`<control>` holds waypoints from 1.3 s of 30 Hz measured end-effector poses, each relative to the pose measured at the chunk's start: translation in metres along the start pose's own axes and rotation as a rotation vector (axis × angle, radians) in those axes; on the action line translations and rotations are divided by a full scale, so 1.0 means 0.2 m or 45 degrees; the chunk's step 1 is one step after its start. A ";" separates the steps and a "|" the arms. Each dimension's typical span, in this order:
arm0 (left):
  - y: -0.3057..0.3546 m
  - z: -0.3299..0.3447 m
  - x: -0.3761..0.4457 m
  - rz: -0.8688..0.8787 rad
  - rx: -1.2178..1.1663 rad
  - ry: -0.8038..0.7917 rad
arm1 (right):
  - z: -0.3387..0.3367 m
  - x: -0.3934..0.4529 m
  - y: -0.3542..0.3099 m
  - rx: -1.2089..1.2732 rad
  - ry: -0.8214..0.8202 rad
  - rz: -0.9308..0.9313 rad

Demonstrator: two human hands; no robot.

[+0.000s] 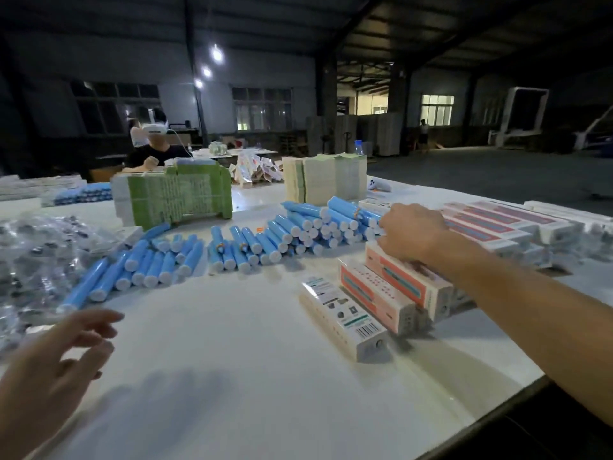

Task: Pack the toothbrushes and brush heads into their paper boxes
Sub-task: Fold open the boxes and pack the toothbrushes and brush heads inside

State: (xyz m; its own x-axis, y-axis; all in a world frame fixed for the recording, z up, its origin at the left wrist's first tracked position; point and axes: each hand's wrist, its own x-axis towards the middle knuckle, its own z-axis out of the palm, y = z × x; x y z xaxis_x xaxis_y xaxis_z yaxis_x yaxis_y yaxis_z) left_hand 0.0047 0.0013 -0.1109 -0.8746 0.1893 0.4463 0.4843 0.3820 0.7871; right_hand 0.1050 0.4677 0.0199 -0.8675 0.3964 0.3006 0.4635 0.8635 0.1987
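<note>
Nearest the camera, the left hand (49, 366) hovers over the bare front of the white table (252, 376), fingers spread and loosely bent, holding nothing. Beyond it, at the left edge, lies a heap of small clear plastic bags (36, 260) with dark contents too small to make out.

Across the middle of the table lie blue toothbrush handles (146, 263) with white end caps, some in a loose row on the left, and a bigger pile (318, 227) stacked further back toward the right.

On the right, the right hand (413, 232) reaches out over the table with its fingers curled down at the edge of that pile and above a stack of pink and white boxes (408, 283). Whether it holds anything cannot be told, since the fingertips are hidden. Just beside the stack, nearer the table's middle, a white box (345, 317) lies on its own with a barcode on it. More pink boxes (491, 224) lie in a row behind the hand.

Further back stand two blocks of flat folded cartons, one green and white (172, 194), one pale (325, 179). Behind them a seated person (156, 147) wears a white headset in a dim hall.
</note>
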 end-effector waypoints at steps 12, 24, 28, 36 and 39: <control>0.21 -0.01 -0.05 0.189 0.238 0.211 | -0.24 -0.38 -1.50 1.325 0.200 -0.881; 0.09 -0.25 0.05 -0.282 0.258 0.575 | 0.05 -0.49 -1.88 2.078 0.111 -0.865; -0.01 -0.53 0.18 -0.408 0.098 1.042 | 0.05 -0.49 -1.89 2.100 0.085 -0.881; -0.35 -0.92 0.15 -0.980 -0.089 1.332 | 0.06 -0.49 -1.90 2.068 0.114 -0.986; -0.36 -0.92 0.22 -0.948 0.077 1.350 | 0.06 -0.49 -1.90 2.064 0.096 -1.002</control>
State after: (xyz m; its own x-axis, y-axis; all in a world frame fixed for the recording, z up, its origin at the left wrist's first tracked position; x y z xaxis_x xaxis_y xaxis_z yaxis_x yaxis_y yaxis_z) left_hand -0.0640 -0.1835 -0.0699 -0.4747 -0.8786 0.0516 -0.1342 0.1302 0.9824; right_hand 0.0109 0.1045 -0.0967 -0.7431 -0.1873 0.6424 -0.6684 0.2549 -0.6988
